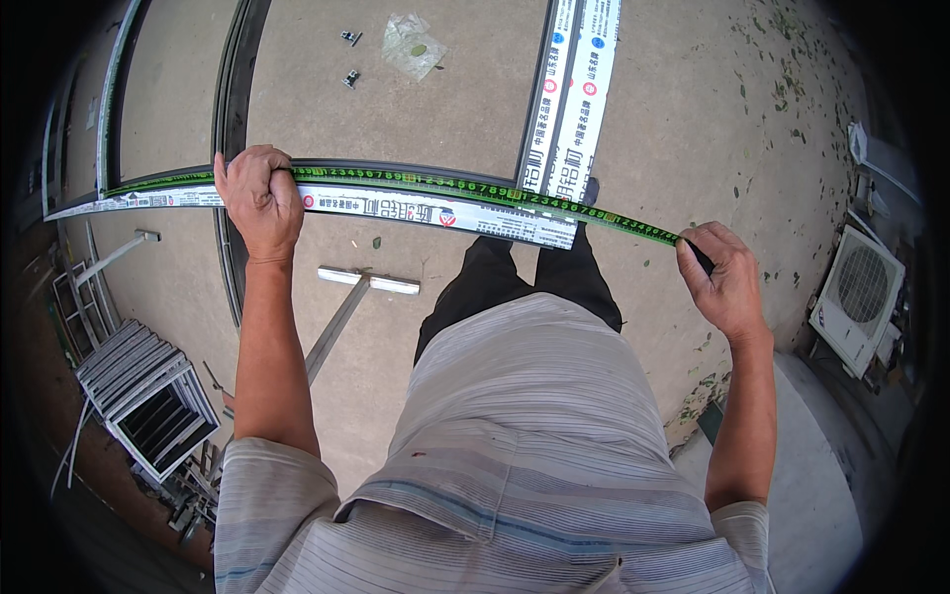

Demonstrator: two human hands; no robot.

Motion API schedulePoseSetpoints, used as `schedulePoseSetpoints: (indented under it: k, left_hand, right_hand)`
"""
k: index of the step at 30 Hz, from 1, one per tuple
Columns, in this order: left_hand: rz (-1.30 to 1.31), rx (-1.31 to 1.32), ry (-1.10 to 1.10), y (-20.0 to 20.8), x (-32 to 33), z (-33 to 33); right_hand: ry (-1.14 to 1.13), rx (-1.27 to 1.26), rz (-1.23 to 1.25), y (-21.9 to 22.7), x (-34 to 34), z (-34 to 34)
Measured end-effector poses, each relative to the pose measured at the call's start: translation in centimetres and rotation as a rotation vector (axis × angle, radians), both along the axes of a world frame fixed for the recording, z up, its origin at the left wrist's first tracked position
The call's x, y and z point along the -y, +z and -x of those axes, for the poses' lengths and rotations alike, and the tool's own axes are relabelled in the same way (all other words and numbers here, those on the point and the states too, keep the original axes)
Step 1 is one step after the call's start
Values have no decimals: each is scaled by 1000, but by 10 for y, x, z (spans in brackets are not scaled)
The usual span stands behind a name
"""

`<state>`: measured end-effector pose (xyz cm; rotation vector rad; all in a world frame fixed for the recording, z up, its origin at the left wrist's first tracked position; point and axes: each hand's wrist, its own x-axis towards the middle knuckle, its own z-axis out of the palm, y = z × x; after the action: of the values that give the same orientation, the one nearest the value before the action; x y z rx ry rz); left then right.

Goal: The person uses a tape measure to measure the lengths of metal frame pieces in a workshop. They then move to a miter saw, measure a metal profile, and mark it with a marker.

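A long metal profile (396, 206) wrapped in white printed film runs across the view at waist height. A green measuring tape (515, 195) is stretched along its top edge. My left hand (257, 198) grips the profile and pins the tape against it near the left. My right hand (724, 275) is closed on the tape's dark case past the profile's right end. Both arms reach out from my striped shirt.
Another film-wrapped profile (574, 99) lies on the concrete floor ahead, with dark frame rails (236, 109) to the left. A T-shaped metal piece (368, 281) lies near my legs. Stacked window frames (148, 396) sit lower left, an outdoor air-conditioner unit (859, 297) at right.
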<state>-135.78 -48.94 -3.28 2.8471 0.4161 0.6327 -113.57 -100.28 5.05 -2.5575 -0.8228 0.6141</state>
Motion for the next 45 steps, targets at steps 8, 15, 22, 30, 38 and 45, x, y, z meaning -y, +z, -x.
schedulePoseSetpoints:
  k: [8, 15, 22, 30, 38, 45]
  left_hand:
    - [-2, 12, 10, 0, 0, 0]
    - [4, -18, 26, 1, 2, 0]
    - [-8, -53, 88, 6, 9, -1]
    - [-37, -94, 229, 19, 21, -6]
    - [-142, -28, 337, 51, 70, -82]
    - [-51, 135, 469, 58, 121, -161]
  right_hand:
    - [18, 6, -7, 0, 0, 0]
    - [1, -28, -17, -1, 3, -2]
    - [-9, -58, -30, 0, 1, -4]
    - [-4, -126, -56, -6, 9, -22]
    - [-30, -253, -92, -11, 48, -92]
    - [-52, -277, -99, -5, 94, -158]
